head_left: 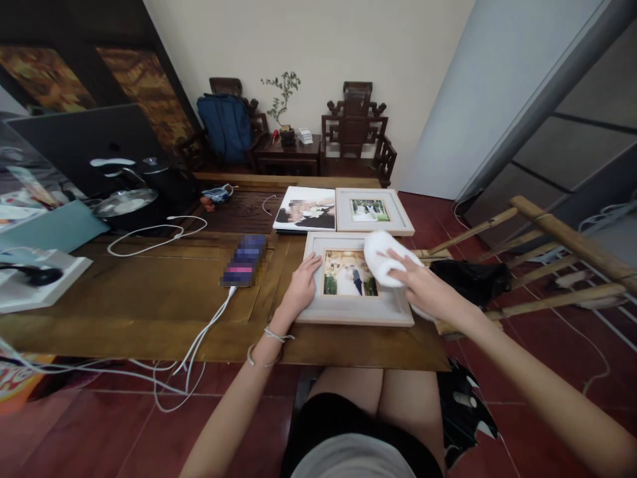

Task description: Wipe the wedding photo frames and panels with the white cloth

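Only the head view here. The left hand (302,285) lies flat on the left border of the nearest picture frame (354,316), fingers spread and clamped on nothing, looks like it's just pinning the frame so it won't slide. The right hand (423,285) has its grip closed around a wadded white cloth (382,255) and presses it onto the upper right part of the glass, so the cloth sits right on the frame. My guess is one hand steadies while the other rubs.

The frame lies flat near the front edge of the wooden desk (149,299), straight ahead of the person's knees. Two more lie just behind it, side by side: a second frame (373,211) on the right and a frameless photo print (306,209) on the left, both touching or nearly so.

Left of the frames a phone (243,260) lies on the desk with a white cable (199,345) drooping off the edge to the red tiled floor. Farther left is a kettle (149,176) and a lidded pot. A bamboo rack (547,265) stands on the right. By the back wall are two dark carved chairs, one holding a blue backpack (225,126), with a small potted plant (284,106) between.
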Demonstrator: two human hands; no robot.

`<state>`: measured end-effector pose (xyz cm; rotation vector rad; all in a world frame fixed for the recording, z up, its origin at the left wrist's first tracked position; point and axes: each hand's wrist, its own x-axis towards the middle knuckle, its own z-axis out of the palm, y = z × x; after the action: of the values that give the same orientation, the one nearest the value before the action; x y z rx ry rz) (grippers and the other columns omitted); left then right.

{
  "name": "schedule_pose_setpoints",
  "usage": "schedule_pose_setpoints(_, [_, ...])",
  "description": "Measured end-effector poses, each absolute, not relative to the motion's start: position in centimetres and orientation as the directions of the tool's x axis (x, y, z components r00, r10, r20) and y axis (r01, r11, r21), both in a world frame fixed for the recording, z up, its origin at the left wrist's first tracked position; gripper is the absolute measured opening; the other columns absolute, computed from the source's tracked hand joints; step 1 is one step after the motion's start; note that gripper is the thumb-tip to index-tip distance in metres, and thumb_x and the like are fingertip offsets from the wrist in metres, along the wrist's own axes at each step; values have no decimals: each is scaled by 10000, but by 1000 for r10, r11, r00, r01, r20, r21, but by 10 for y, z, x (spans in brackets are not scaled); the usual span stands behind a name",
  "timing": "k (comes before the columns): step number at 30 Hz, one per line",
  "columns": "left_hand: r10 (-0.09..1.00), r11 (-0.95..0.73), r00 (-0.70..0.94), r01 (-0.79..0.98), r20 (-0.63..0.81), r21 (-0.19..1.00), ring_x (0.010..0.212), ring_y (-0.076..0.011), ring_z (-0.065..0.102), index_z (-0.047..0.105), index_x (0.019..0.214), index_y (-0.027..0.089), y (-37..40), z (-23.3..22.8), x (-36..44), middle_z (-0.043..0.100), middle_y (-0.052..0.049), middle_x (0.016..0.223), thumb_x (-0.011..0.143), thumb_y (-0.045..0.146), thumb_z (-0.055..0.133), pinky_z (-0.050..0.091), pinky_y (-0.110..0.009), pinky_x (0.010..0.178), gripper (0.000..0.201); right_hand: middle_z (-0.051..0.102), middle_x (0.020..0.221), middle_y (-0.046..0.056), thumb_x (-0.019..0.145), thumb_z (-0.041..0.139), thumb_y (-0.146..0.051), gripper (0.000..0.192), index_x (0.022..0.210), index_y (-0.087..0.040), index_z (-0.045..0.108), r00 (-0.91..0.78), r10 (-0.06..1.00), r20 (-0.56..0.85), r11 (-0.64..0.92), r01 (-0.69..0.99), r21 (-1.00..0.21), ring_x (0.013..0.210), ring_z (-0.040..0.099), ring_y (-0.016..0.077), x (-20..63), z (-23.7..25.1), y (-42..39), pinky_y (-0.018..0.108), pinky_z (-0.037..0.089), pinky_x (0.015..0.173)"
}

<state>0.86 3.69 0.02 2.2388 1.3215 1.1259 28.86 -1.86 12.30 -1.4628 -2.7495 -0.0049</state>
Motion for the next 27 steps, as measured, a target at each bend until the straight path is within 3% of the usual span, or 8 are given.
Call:
schedule_pose_setpoints(3, [833,-539,265,588,486,603,1302,-215,418,589,1182,164,37,-1,7,582,-82,1275,774,-15,348,348,-475,1101,506,274,1505,59,663,423,57,550,1118,-170,632,-582,805,111,560,809,179,1390,156,316,273,107,33,536,233,1089])
schedule_pose_setpoints(9, [836,-536,268,584,478,610,1299,-216,422,597,1167,136,37,0,7,586,-103,1267,778,-12,350,347,-469,1101,484,334,1460,173,780,464,-19,437,1172,-143,611,-519,855,17,497,827,262,1306,310,391,243,74,55,594,267,1014])
schedule_pose_setpoints(14, [838,-528,245,588,487,613,1296,-216,425,564,1215,162,36,-1,9,561,-89,1301,774,-10,355,338,-475,1106,517,393,1419,185,752,451,-14,461,1157,-150,625,-546,825,-148,566,802,193,1241,400,401,236,90,-20,566,350,958])
schedule_pose_setpoints(19, [842,-518,234,600,486,610,1298,-215,423,549,1227,155,35,-1,10,544,-97,1318,772,-15,343,331,-465,1111,527,463,1378,140,716,405,18,510,1138,-170,622,-642,725,-250,665,747,11,1179,498,330,232,117,-81,431,449,911])
schedule_pose_setpoints(23, [844,-520,263,616,468,592,1306,-224,411,551,1223,140,35,0,9,539,-114,1320,772,-13,343,325,-465,1114,519,404,1428,125,683,400,38,606,1220,-186,568,-629,752,-198,631,773,-61,1280,377,373,229,101,-70,520,412,952])
schedule_pose_setpoints(27, [836,-535,277,605,474,589,1309,-218,406,546,1229,138,36,0,7,536,-113,1324,778,-10,340,325,-461,1113,516,311,1481,130,647,390,81,637,1214,-153,564,-575,816,-64,575,818,-21,1366,185,378,236,71,-9,610,253,1038])
